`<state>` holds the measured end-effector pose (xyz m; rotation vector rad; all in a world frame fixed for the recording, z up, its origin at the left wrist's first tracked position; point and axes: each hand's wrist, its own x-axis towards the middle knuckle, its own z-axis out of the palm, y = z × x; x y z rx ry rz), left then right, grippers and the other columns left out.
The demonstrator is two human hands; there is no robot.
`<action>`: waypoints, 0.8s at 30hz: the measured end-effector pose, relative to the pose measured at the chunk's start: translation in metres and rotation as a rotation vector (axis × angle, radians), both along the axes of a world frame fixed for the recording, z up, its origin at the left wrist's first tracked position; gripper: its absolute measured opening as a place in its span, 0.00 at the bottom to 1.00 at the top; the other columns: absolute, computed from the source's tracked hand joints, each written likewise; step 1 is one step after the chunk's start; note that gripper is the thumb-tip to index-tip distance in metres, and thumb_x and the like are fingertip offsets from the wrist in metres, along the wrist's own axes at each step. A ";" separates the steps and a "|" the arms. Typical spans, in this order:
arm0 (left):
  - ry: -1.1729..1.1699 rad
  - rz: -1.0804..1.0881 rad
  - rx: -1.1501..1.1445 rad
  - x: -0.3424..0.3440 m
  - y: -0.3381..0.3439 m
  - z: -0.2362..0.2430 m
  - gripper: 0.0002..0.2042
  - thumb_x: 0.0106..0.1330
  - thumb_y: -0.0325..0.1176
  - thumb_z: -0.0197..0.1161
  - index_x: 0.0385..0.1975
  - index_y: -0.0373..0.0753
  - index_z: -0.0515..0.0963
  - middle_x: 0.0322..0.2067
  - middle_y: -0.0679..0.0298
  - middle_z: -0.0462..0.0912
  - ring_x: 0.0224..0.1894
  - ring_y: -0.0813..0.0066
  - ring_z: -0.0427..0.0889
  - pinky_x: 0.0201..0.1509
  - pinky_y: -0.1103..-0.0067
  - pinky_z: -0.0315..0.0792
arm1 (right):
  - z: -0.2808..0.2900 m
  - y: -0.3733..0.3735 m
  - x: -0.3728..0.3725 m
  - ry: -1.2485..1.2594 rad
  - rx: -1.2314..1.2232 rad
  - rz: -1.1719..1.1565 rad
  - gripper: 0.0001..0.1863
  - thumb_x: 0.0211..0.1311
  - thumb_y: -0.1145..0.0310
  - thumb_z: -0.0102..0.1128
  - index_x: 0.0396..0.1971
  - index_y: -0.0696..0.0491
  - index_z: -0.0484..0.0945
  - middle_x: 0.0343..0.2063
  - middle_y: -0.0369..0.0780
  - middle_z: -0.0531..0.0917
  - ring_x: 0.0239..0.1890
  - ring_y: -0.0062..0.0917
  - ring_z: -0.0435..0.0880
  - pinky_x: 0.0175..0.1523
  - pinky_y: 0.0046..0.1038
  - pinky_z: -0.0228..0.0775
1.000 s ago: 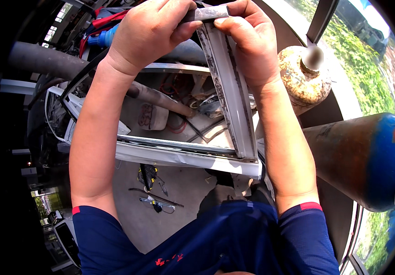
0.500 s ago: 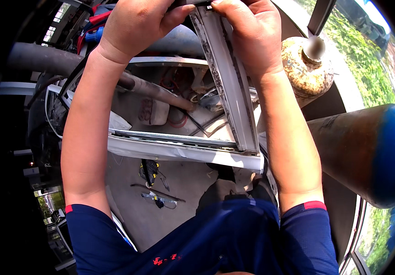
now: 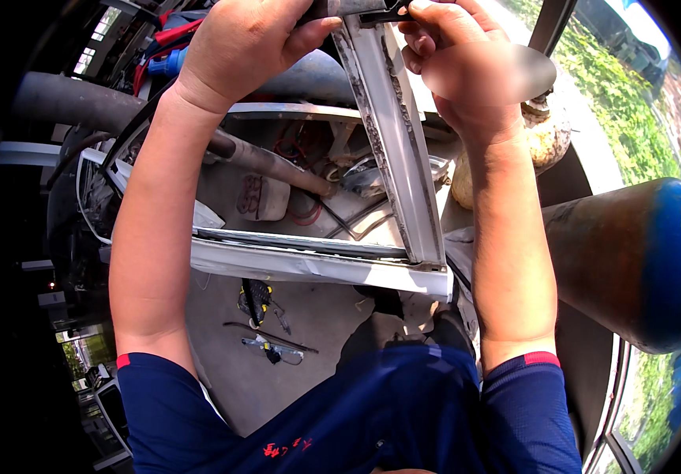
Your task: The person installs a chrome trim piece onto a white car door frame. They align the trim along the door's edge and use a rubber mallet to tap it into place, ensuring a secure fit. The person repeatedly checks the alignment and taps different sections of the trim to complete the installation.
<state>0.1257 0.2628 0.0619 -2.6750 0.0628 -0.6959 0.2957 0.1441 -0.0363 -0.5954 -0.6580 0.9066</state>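
A white car door (image 3: 320,263) with a window frame stands upright before me. Its pale, dirt-edged pillar (image 3: 392,134) rises to the top edge of the view. At the pillar's upper end lies a black trim strip (image 3: 384,15), partly cut off by the picture's edge. My left hand (image 3: 249,39) is closed round the dark strip at the frame's top, left of the pillar. To the right of the pillar, my right hand (image 3: 463,59) pinches the strip's end between thumb and fingers. Part of that hand is blurred.
A rusty gas cylinder with a blue end (image 3: 624,265) leans at my right, with a mottled, rusty cylinder (image 3: 549,142) beyond it. Safety glasses (image 3: 273,349), a thin dark strip (image 3: 269,335) and a black-and-yellow item (image 3: 255,297) lie on the floor. A grey pipe (image 3: 80,101) crosses behind the door.
My right hand has moved right and turned, from beside the pillar to the strip's end, which now shows more. My left hand has shifted slightly right and down.
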 end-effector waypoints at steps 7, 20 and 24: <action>0.031 0.027 -0.053 -0.001 -0.008 0.006 0.11 0.63 0.37 0.68 0.35 0.37 0.75 0.28 0.55 0.79 0.31 0.54 0.82 0.36 0.68 0.77 | -0.052 0.003 0.031 -0.025 0.357 0.164 0.15 0.68 0.70 0.63 0.51 0.58 0.75 0.49 0.53 0.83 0.49 0.33 0.86 0.53 0.35 0.82; 0.016 0.146 0.091 -0.016 -0.001 0.000 0.14 0.66 0.47 0.66 0.39 0.44 0.76 0.33 0.65 0.81 0.37 0.65 0.85 0.39 0.73 0.81 | 0.014 -0.006 -0.009 -0.696 0.061 -0.163 0.18 0.67 0.70 0.67 0.54 0.58 0.79 0.37 0.33 0.84 0.35 0.10 0.76 0.41 0.16 0.72; 0.189 0.244 -0.086 -0.032 0.000 0.023 0.12 0.63 0.38 0.67 0.39 0.39 0.75 0.35 0.56 0.81 0.41 0.55 0.83 0.44 0.65 0.79 | 0.000 0.002 -0.014 -0.679 0.131 -0.270 0.15 0.69 0.69 0.66 0.52 0.57 0.79 0.36 0.33 0.85 0.35 0.10 0.77 0.41 0.15 0.72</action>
